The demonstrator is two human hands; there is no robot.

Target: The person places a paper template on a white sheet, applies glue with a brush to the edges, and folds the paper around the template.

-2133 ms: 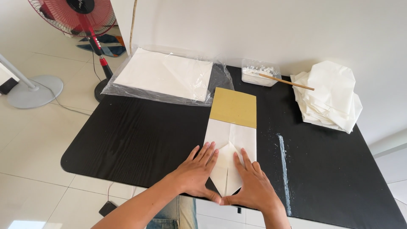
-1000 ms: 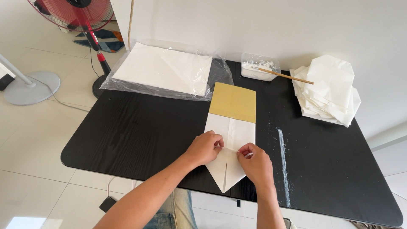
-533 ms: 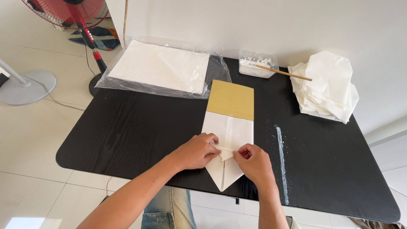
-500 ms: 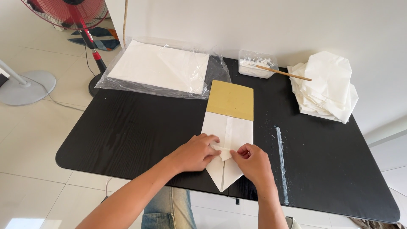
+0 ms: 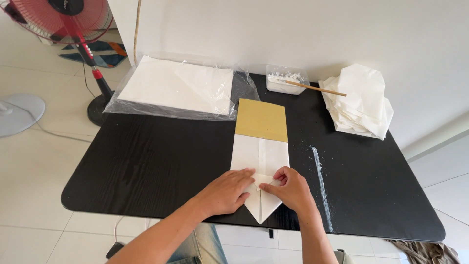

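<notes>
Pinched betw. right hand (image 5: 292,189) fingertips: small flap of white folded paper (image 5: 260,156); left hand (image 5: 228,191) being pressed flat alongside. Fold step being worked; crease likely needing firm pressing next. Gold sheet (image 5: 262,120) beyond grip.

The black table (image 5: 146,166) is bare and wide on the left side, but at the back a plastic bag of white sheets (image 5: 178,88), a little tub with a stick (image 5: 288,82) and a heap of white paper (image 5: 361,100) block the way.
</notes>
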